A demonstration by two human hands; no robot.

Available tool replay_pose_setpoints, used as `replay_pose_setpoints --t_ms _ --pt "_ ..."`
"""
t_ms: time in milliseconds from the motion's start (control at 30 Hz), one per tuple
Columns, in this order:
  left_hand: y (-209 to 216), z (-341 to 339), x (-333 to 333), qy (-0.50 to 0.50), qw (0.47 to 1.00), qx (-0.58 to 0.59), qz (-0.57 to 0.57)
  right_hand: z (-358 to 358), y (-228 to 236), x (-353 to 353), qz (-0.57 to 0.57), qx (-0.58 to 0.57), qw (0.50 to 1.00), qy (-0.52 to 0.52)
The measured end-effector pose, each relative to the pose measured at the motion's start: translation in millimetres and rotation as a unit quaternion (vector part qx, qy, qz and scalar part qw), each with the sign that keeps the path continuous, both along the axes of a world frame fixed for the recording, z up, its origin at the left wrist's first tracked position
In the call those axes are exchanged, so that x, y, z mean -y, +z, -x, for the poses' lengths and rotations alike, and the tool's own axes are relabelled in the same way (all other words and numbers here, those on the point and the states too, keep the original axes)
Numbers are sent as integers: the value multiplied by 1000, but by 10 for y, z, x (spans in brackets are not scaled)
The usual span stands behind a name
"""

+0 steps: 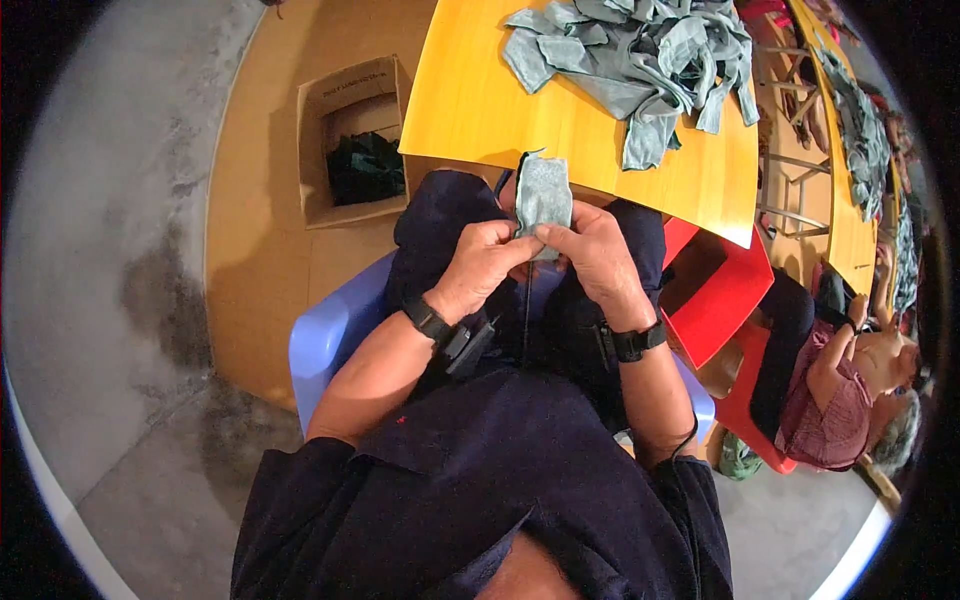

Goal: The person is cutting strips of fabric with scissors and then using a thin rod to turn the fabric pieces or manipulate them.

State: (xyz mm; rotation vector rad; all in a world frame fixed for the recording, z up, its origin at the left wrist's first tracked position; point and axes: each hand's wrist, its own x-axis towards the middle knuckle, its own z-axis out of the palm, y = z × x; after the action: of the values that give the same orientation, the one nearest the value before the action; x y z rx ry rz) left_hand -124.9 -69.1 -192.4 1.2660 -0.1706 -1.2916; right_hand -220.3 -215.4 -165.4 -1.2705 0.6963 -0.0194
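Note:
Between my two hands, above my lap and just off the table's front edge, is a small grey-green fabric piece (545, 190). It stands up from my fingers as a narrow strip, with a darker edge along its left side. My left hand (478, 258) pinches its lower left corner between thumb and fingers. From the other side my right hand (592, 250) grips the lower right, its thumb pressed on the front of the cloth. Both thumbs come close together at the bottom of the piece. The fingers behind the fabric are partly hidden.
A heap of similar grey-green fabric pieces (650, 65) lies on the yellow table (470, 90). Left of the table, a cardboard box (312, 150) holds dark green cloth. A red stool (715, 310) stands at my right, near a seated person (825, 410) beside another fabric-covered table.

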Motion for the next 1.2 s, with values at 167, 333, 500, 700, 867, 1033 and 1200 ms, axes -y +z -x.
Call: replay_pose_setpoints --t_ms 167,333,500,700,867,1033,1200 --pt "-5 -83 44 -30 998 46 7 22 -64 -34 -38 2 999 -32" --pt "61 -73 97 55 998 9 37 24 -105 -93 -62 -1 997 -43" --pt "25 -84 217 106 992 39 57 6 -149 -200 -89 -18 993 -71" --pt "13 -169 306 117 992 37 20 71 -273 -345 -166 -4 978 -123" --pt "65 -132 232 94 996 1 3 115 -321 -325 -187 -9 977 -103" --pt "-40 -104 104 79 997 -15 2 177 -300 -268 -212 4 973 -91" --pt "-78 -100 -14 25 999 -10 -22 181 -344 -267 -210 -19 974 -88"
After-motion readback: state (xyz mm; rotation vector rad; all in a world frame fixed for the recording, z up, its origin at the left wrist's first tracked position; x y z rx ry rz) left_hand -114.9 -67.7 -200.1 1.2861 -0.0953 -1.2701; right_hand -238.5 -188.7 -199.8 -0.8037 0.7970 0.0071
